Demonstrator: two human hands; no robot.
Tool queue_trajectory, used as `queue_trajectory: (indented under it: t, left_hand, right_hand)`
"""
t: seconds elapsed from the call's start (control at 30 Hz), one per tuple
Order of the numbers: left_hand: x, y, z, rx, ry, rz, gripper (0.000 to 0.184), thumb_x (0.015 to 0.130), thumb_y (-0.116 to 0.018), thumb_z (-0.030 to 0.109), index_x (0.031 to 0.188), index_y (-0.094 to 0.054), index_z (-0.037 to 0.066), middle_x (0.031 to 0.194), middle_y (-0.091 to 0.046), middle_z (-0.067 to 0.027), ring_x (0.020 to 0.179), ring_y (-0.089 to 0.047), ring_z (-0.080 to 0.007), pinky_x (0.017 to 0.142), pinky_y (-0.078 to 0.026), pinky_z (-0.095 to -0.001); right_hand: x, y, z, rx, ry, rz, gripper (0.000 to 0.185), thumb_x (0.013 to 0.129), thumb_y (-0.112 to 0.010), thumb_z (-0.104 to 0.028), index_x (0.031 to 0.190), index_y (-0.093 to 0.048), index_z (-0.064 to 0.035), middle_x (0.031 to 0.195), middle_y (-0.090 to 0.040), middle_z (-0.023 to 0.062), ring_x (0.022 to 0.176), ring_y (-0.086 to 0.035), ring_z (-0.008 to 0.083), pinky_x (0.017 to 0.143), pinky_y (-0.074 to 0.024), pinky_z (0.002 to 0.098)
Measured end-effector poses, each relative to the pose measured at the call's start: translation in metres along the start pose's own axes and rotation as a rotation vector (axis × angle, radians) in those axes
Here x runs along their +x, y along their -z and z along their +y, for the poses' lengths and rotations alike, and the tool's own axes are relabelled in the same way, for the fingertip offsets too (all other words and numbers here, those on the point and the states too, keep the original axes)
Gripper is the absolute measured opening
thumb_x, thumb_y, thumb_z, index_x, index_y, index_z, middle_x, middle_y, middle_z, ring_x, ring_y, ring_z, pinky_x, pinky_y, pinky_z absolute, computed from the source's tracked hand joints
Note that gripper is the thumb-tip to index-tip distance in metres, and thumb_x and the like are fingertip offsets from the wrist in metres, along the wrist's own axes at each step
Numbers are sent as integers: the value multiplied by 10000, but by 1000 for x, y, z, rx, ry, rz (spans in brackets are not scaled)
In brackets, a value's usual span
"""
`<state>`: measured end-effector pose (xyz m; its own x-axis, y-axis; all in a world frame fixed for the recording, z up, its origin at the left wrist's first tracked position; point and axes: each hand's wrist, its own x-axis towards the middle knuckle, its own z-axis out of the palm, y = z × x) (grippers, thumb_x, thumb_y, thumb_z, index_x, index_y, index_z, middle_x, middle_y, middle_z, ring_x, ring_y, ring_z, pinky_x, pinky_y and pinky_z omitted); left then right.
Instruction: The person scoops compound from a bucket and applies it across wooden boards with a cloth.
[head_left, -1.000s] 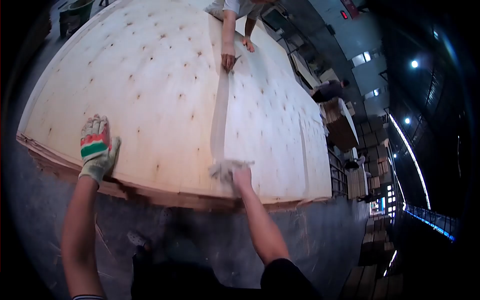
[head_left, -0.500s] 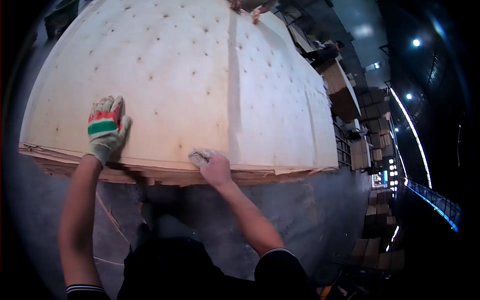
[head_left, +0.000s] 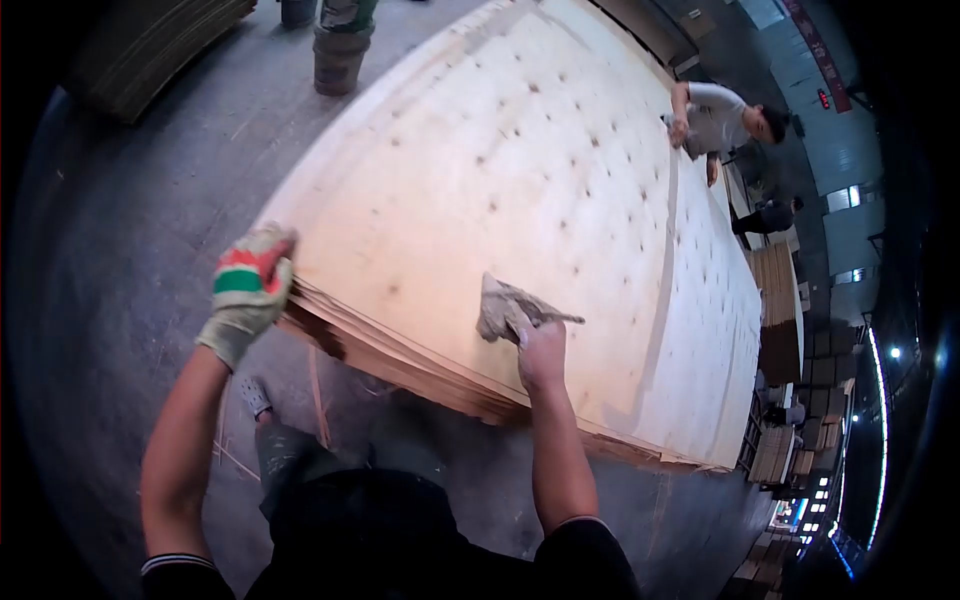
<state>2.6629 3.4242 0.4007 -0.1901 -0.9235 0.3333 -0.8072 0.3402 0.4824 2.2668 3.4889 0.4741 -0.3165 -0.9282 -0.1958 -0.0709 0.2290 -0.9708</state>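
Observation:
A large pale wood veneer sheet (head_left: 450, 200), dotted with dark knots, lies on top of a stack of sheets with ragged edges (head_left: 410, 365). My left hand (head_left: 252, 283), in a cream glove with red and green bands, is at the sheet's near left corner, its fingers curled over the edge. Bare, my right hand (head_left: 541, 350) grips a putty knife (head_left: 498, 308) smeared with grey-brown filler. Its broad blade is on or just above the sheet near the front edge; contact is hard to judge. A grey-brown strip (head_left: 657, 330) runs across the sheet to the right.
Across the stack stands a person in a light shirt (head_left: 715, 115), hands near the far edge. A bucket (head_left: 340, 62) stands on the concrete floor (head_left: 190, 190) at upper left, near another sheet stack (head_left: 150, 50). More stacks (head_left: 778, 310) and another person (head_left: 772, 216) are at right.
My view has swung left, bringing the corner and bucket in. My left hand has gone from flat on the sheet to its corner. My right hand has moved inward from the front edge.

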Motion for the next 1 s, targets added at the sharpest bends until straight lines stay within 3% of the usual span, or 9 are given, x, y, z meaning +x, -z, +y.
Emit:
queue_trajectory:
  t: [0.17,0.27,0.33,0.5,0.63,0.73,0.83,0.9,1.0]
  left_hand:
    - [-30,72,-54,-399,-106,-83,338,835,-604,137,1152,-688,54,1209,-656,-205,1159,-596,-388,1023,-460,-472]
    - [-55,112,-104,-376,-127,-39,441,826,-632,134,1259,-642,53,1289,-616,-204,1233,-556,-385,1065,-420,-487]
    - [-65,131,-148,-404,-91,-100,435,841,-625,126,1270,-634,53,1314,-605,-199,1259,-542,-385,1081,-409,-478]
    - [-18,143,-257,-344,2,-209,417,894,-602,114,1307,-611,54,1384,-566,-181,1313,-508,-361,1110,-385,-455]
    - [80,123,-300,-396,-63,-225,402,948,-574,93,1347,-591,51,1423,-535,-172,1358,-470,-316,1132,-365,-422]
    - [165,104,-325,-467,-154,-276,414,916,-603,111,1324,-603,43,1398,-563,-172,1330,-499,-342,1121,-378,-433]
    - [241,88,-362,-513,-178,-379,412,919,-593,97,1326,-601,38,1396,-563,-177,1332,-501,-336,1122,-377,-427]
    - [279,89,-400,-497,-184,-461,396,943,-577,101,1332,-596,34,1394,-567,-166,1337,-499,-316,1131,-367,-408]
    - [325,80,-482,-617,160,-531,393,1002,-554,148,1378,-556,31,1430,-537,-134,1358,-472,-261,1144,-341,-375]
  right_hand:
    - [33,-214,-26,516,-74,-242,227,940,-657,-120,1058,-670,74,1002,-697,102,863,-682,187,752,-566,331]
    - [95,-306,-13,-103,-59,1,307,920,-672,-146,1139,-640,68,1051,-703,164,890,-702,286,715,-568,382]
    - [110,-335,-19,-1138,360,103,301,914,-658,-164,1152,-663,21,1047,-699,219,857,-695,342,734,-560,410]
    - [38,-329,-10,-1288,514,-273,147,842,-643,-113,964,-689,-45,938,-674,181,842,-635,394,764,-521,475]
    - [-51,-382,9,-1081,601,77,299,777,-660,-38,1071,-711,-56,874,-642,176,799,-620,356,706,-513,423]
    - [-27,-400,-22,-962,354,214,193,807,-633,-24,986,-704,-3,849,-644,173,775,-624,363,706,-518,431]
    - [36,-379,-67,-938,-23,666,154,846,-585,2,954,-670,70,865,-683,181,777,-659,264,707,-511,355]
    - [86,-374,-87,-501,-67,775,169,842,-623,-68,917,-680,73,823,-696,212,701,-641,304,696,-519,378]
    - [144,-371,-65,-578,-317,756,199,827,-641,-113,898,-674,70,801,-686,232,683,-649,330,683,-524,416]
